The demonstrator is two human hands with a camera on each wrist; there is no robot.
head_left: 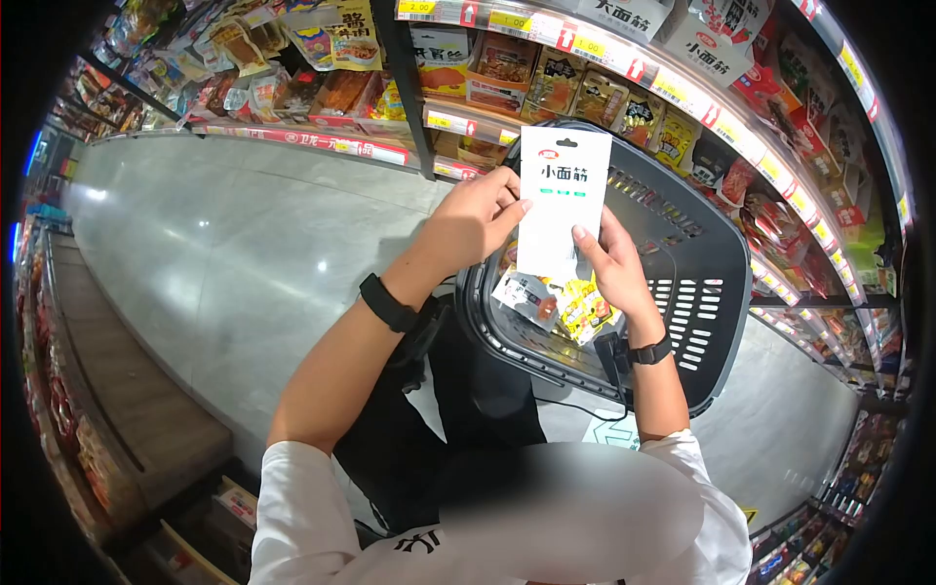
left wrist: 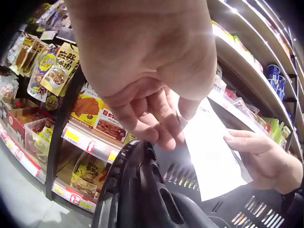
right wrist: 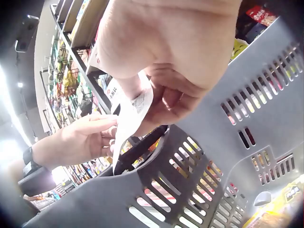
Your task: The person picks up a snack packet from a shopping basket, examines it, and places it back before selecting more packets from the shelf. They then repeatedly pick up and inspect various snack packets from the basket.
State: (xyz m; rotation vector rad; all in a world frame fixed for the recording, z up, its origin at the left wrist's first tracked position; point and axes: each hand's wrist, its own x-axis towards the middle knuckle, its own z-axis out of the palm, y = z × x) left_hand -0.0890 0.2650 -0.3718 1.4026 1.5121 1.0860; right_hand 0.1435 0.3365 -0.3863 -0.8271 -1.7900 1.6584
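A white snack packet (head_left: 558, 219) with dark printed characters stands upright above a dark grey basket (head_left: 721, 322). Its right edge is pinched by the right hand (head_left: 616, 263), thumb on the front. At its left edge the left hand (head_left: 478, 222) grips it between thumb and curled fingers. The left wrist view shows the packet (left wrist: 209, 152) blank and bright, between the left hand (left wrist: 152, 95) and the right hand (left wrist: 261, 156). In the right wrist view the packet (right wrist: 133, 114) bends slightly at the right hand (right wrist: 166, 71).
Yellow packet (head_left: 585, 307) and a grey-white packet (head_left: 529, 294) lie in the basket. Shelves of packaged snacks with a price rail (head_left: 673, 83) run behind and to the right. Grey floor (head_left: 244, 234) extends left, beside a wooden platform (head_left: 127, 361).
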